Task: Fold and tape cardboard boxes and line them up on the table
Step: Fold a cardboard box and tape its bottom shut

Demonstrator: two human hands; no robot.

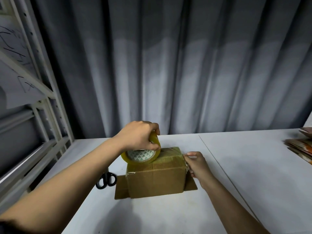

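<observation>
Here, box (156, 173) sits between both hands.

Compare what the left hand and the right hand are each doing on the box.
The left hand grips the tape roll from above, over the cardboard box's top; the right hand pinches the tape end against the box's right side. The left hand sits higher, the right hand lower. Both are working the same strip of tape.

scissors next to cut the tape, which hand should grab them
Left, probably. The scissors lie on the table just left of the box, under the left hand, which would first have to let go of the tape roll. The right hand pinches the tape end on the box's far right side.
</observation>
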